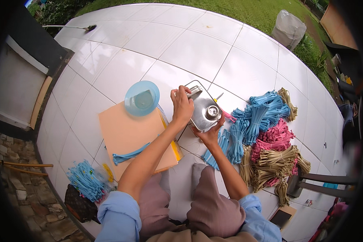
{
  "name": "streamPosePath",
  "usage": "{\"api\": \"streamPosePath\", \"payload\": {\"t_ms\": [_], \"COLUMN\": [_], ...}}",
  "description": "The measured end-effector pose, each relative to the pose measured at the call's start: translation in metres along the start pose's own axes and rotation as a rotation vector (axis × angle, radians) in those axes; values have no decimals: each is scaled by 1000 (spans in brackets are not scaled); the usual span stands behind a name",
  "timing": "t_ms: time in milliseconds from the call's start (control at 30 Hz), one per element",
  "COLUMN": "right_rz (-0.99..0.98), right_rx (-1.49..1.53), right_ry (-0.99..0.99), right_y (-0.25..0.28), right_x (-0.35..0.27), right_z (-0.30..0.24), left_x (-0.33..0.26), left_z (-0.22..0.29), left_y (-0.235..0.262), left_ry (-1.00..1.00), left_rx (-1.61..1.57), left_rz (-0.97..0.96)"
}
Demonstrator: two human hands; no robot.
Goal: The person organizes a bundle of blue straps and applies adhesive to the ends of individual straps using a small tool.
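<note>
A silver rectangular metal can (200, 105) with a top handle and a round spout is held up in front of me over the tiled floor. My left hand (182, 105) has its fingers curled round the can's handle. With my right hand (209, 132) I grip the can's near right corner below the spout. Left of the can, a blue plate (130, 92) with a greenish block in it rests at the far edge of a peach-coloured board (119, 129). A few blue strips (129, 156) lie on that board, partly hidden by my left forearm.
Bundles of blue (256, 121), pink (274, 138) and beige strips (276, 159) are heaped at the right. More blue strips (86, 179) lie beside a dark brown bag (80, 205) at the lower left. Grass (226, 16) and a whitish sack (288, 28) border the far side.
</note>
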State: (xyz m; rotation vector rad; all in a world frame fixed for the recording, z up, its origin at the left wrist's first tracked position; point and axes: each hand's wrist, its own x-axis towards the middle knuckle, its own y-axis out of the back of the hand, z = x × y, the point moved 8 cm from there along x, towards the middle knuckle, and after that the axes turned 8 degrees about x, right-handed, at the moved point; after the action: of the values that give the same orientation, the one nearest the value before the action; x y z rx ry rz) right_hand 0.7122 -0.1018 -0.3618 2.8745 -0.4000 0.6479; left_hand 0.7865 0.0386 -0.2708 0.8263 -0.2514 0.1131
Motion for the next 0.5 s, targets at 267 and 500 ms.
{"api": "streamPosePath", "payload": {"t_ms": [267,500], "right_rz": [44,92], "right_rx": [5,-26], "right_ry": [108,395], "right_y": [15,46], "right_x": [29,87], "right_z": [-56,-188], "left_x": [15,31], "left_z": [30,132], "left_y": [33,138], "left_ry": [108,26], "left_rx": [-152,-316], "left_rz": [124,192]}}
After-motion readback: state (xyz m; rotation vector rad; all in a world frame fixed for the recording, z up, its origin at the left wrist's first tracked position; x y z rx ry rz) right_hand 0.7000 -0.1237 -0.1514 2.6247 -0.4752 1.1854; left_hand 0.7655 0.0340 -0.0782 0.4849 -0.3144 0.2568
